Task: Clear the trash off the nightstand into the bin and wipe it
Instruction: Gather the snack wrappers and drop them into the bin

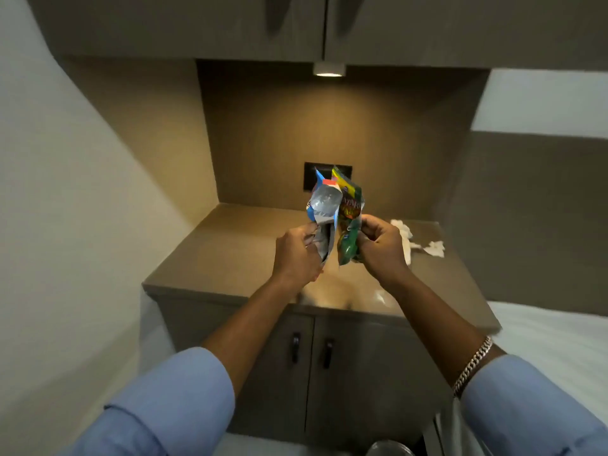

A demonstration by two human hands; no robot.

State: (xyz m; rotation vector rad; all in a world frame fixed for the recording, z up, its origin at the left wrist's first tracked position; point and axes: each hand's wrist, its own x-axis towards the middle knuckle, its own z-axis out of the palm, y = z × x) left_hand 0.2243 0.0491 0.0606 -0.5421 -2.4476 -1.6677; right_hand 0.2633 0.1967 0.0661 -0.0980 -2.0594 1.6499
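Note:
Both my hands are raised above the brown nightstand (pixel 210 258), each holding an empty snack wrapper upright. My left hand (pixel 296 255) grips a blue and silver wrapper (pixel 324 209) by its lower part. My right hand (pixel 381 248) grips a green and yellow wrapper (pixel 350 218). The two wrappers touch side by side. Crumpled white tissues (pixel 434 248) lie on the nightstand's right rear, partly hidden behind my right hand. A small clear scrap (pixel 381 296) lies near the front edge.
The nightstand sits in a wall niche under a lit lamp (pixel 329 70), with a dark socket plate (pixel 311 179) on the back wall. Two cabinet doors with black handles (pixel 311 352) face me. A white bed (pixel 552 330) is at right. A dark round rim (pixel 390 448) shows at the bottom edge.

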